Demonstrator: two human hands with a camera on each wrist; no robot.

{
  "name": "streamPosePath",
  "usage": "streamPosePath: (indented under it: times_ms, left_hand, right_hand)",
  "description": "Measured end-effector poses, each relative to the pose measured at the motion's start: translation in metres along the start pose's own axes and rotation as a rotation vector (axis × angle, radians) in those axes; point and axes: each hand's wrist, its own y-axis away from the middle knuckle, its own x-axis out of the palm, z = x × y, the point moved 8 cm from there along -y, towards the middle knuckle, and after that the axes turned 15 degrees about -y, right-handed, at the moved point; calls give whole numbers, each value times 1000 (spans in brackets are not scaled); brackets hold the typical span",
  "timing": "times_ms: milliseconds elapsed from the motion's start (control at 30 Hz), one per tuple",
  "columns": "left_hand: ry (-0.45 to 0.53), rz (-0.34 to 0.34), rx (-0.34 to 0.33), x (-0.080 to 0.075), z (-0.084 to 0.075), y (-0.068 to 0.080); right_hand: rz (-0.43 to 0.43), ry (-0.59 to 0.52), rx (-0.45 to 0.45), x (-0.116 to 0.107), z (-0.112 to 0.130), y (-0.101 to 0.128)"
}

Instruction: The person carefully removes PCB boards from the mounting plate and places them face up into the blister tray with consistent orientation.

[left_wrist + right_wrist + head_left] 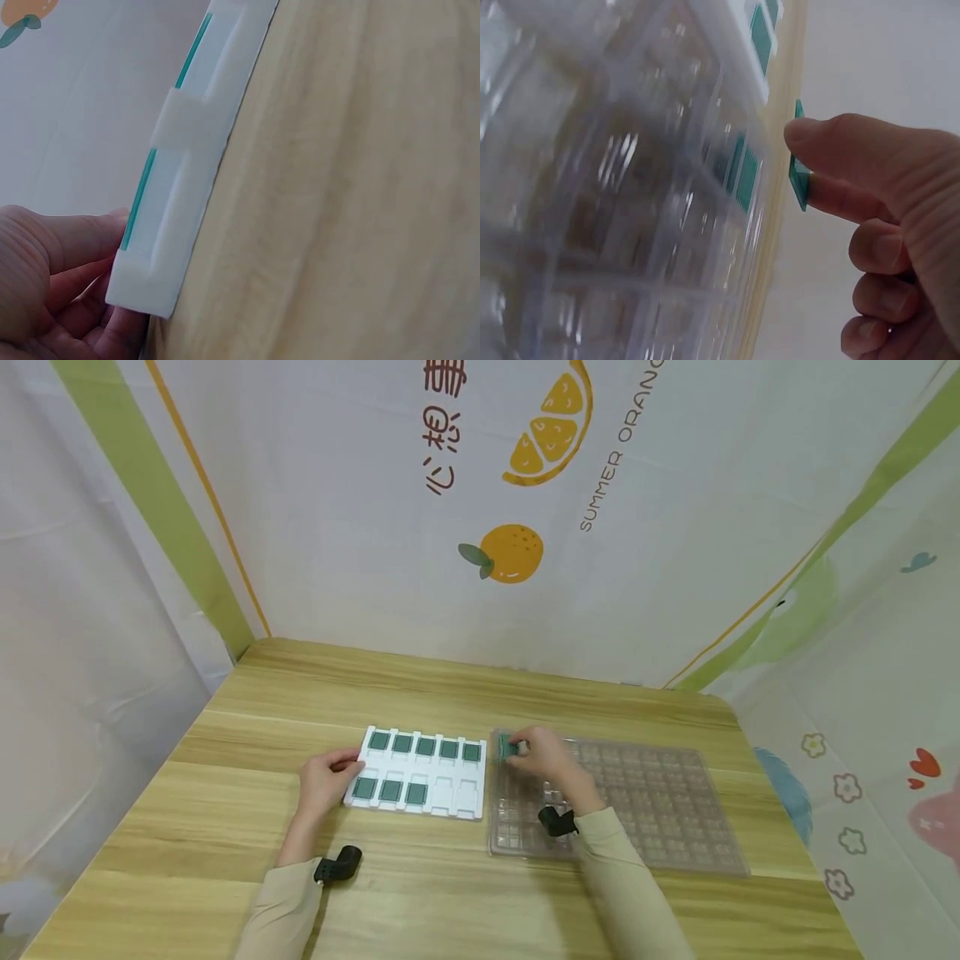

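A white slotted tray (450, 797) lies on the wooden table (225, 827), with green square chips (402, 743) filling its back row and three slots of the front row. My left hand (324, 781) holds the tray's left edge (161, 247) with thumb and fingers. My right hand (542, 758) hovers over the back left corner of a clear plastic grid tray (660, 810) and pinches one green chip (509, 747) between thumb and forefinger. In the right wrist view the pinched chip (800, 176) stands edge-on above the clear tray (615, 210).
Printed cloth walls (480, 510) close in the table on the back and both sides. Two front slots at the right end of the white tray (457, 792) hold no chip. Bare wood lies in front of both trays.
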Motion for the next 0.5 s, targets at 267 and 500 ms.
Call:
streamPosePath:
  times_ms: [267, 500]
  left_hand:
    - [-2, 1, -13, -1, 2, 1]
    - [-5, 3, -4, -1, 3, -1]
  right_hand:
    - [-3, 19, 35, -12, -17, -3]
    - [-10, 84, 56, -16, -26, -5]
